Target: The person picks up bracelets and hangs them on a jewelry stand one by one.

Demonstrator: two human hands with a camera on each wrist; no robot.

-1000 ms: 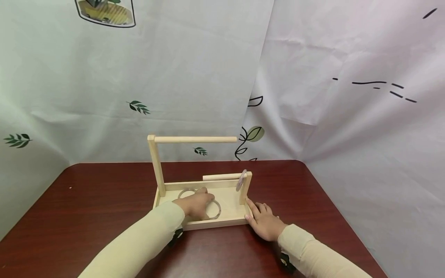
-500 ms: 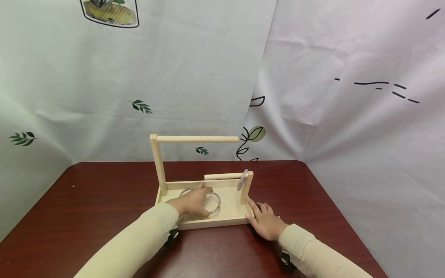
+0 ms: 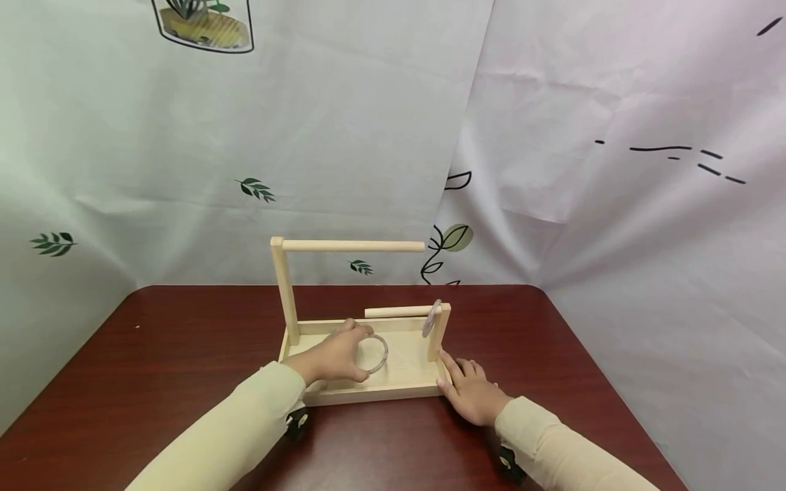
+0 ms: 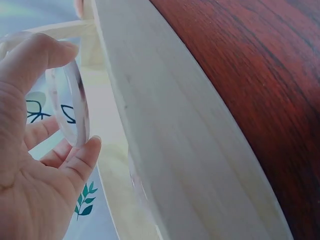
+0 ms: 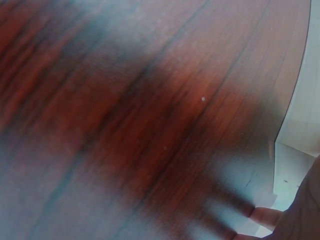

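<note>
A pale, marbled bangle (image 3: 385, 353) is pinched between the thumb and fingers of my left hand (image 3: 328, 356), over the wooden tray of a two-bar jewellery stand (image 3: 381, 393). In the left wrist view the bangle (image 4: 82, 107) stands on edge, thumb on one side and fingertips on the opposite side. Another bangle (image 3: 432, 319) hangs on the stand's lower bar (image 3: 396, 311), close to its post. My right hand (image 3: 474, 397) rests at the tray's right end, thumb and fingers spread along that corner. In the right wrist view only part of the right hand (image 5: 300, 210) shows.
The stand's taller post (image 3: 284, 293) rises at the left and carries a long upper bar (image 3: 353, 245) reaching right. Beneath lies a dark red wooden table (image 3: 202, 327). A white printed cloth (image 3: 344, 123) hangs behind it.
My left hand has drawn up and slightly left within the tray, and the bangle in its fingers is now raised. My right hand stays at the tray's end. The head view has shifted slightly.
</note>
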